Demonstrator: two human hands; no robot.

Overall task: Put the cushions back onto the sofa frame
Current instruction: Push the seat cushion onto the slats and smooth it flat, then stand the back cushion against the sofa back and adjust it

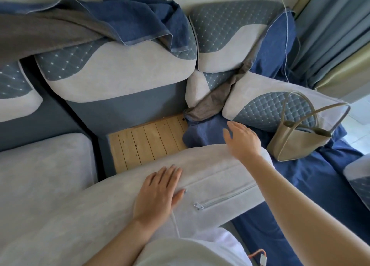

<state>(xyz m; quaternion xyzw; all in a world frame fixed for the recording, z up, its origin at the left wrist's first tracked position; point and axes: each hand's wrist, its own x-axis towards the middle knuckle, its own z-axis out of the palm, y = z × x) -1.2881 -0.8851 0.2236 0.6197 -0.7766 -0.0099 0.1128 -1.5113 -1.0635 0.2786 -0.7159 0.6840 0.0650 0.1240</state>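
Cushion [112, 187] lies under flat left hand [160, 191].

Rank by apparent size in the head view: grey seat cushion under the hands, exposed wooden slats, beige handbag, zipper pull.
1. grey seat cushion, largest, though it is nearest the camera, which inflates it.
2-3. wooden slats and beige handbag: look about alike, not ranked.
4. zipper pull, smallest.
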